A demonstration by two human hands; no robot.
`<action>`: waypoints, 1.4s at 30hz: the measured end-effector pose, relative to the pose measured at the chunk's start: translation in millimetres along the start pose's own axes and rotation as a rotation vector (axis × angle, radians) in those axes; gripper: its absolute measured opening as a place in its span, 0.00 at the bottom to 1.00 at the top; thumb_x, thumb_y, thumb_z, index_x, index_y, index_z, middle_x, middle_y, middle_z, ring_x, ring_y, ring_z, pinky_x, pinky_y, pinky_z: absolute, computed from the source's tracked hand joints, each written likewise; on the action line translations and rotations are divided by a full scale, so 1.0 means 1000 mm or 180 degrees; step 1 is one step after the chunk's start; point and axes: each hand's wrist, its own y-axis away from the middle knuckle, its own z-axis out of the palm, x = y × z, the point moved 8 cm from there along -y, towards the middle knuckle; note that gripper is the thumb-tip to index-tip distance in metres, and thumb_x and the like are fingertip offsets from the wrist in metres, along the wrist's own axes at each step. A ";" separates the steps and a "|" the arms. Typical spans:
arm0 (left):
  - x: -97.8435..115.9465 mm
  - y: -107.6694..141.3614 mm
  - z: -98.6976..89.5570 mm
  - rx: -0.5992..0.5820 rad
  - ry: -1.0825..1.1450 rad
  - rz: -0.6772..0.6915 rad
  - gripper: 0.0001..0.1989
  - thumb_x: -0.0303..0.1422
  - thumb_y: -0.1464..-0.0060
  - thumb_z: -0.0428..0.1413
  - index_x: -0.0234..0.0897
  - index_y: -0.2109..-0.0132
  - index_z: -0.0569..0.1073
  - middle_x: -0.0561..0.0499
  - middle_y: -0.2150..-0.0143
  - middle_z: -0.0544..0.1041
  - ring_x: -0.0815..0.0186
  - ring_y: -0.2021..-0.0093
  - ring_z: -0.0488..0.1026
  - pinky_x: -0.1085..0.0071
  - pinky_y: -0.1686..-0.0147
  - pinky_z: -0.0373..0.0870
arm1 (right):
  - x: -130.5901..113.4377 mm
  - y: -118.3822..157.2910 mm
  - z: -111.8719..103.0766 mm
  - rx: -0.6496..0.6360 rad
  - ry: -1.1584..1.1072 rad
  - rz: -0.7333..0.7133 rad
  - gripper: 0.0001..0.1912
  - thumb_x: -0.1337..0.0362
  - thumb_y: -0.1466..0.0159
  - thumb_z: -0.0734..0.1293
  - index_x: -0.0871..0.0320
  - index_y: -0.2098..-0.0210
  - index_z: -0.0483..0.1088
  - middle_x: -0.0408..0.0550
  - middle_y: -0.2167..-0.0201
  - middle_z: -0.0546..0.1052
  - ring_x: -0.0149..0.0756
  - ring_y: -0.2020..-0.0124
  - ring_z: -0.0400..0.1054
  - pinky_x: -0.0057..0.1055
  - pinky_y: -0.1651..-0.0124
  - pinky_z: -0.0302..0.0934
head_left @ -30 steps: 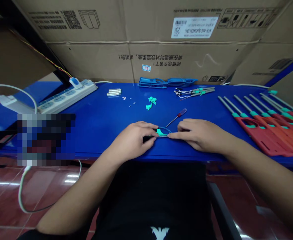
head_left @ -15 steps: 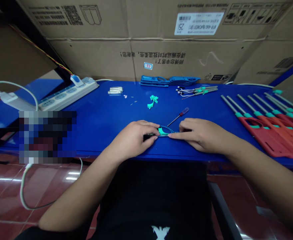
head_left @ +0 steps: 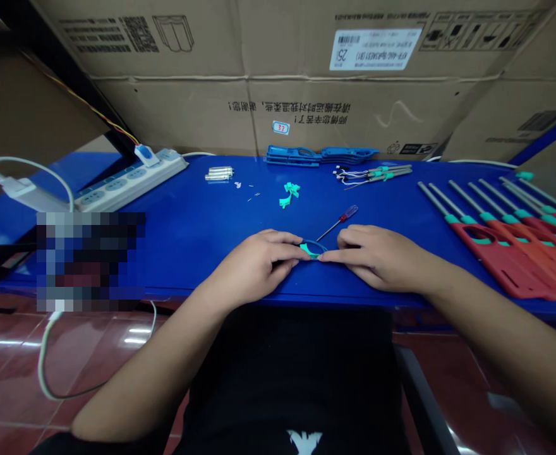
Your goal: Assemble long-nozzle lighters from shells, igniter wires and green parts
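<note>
Between my hands, near the front edge of the blue table, lies a blue casing [head_left: 316, 243] with an oval opening. A green piece [head_left: 308, 251] sits inside that opening. My left hand [head_left: 258, 265] is closed on the casing's left end, with fingers and thumb hiding much of it. From the other side my right hand [head_left: 377, 258] grips the casing's right part, its index finger stretched along the lower edge and the other fingers curled. Just beyond the casing rests a screwdriver [head_left: 342, 218] with a clear red handle.
Green pieces [head_left: 287, 194], silver cylinders [head_left: 219, 173], blue casings [head_left: 320, 155] and wired metal tubes [head_left: 377, 174] lie farther back. Red lighter-like tools [head_left: 505, 253] line the right side. A power strip [head_left: 129, 181] is at left, a cardboard wall [head_left: 183, 114] behind.
My left fingertips have shifted slightly over the casing, and the dark gap between thumb and fingers has closed. My right index finger has moved a little to the left.
</note>
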 end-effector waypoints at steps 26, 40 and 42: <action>-0.002 0.001 0.002 0.0013 -0.0088 -0.0010 0.14 0.29 0.36 0.53 0.46 0.48 0.80 0.48 0.43 0.78 0.60 0.44 0.75 0.60 0.46 0.74 | 0.006 0.001 0.002 0.0105 -0.0301 0.0135 0.21 0.69 0.31 0.58 0.51 0.44 0.75 0.50 0.65 0.69 0.38 0.63 0.64 0.37 0.60 0.61; -0.005 0.000 0.003 -0.0120 0.0030 -0.0223 0.10 0.29 0.37 0.54 0.40 0.52 0.77 0.46 0.44 0.77 0.60 0.42 0.73 0.57 0.41 0.70 | 0.006 0.001 0.002 0.0082 -0.0358 0.0166 0.21 0.69 0.31 0.57 0.51 0.44 0.75 0.50 0.64 0.70 0.39 0.63 0.64 0.37 0.59 0.61; -0.005 0.000 0.003 -0.0126 0.0035 -0.0203 0.10 0.29 0.37 0.54 0.39 0.52 0.77 0.46 0.44 0.77 0.59 0.41 0.73 0.57 0.41 0.70 | 0.006 0.001 0.001 0.0067 -0.0377 0.0178 0.21 0.69 0.31 0.58 0.51 0.44 0.75 0.50 0.64 0.70 0.39 0.63 0.63 0.37 0.59 0.61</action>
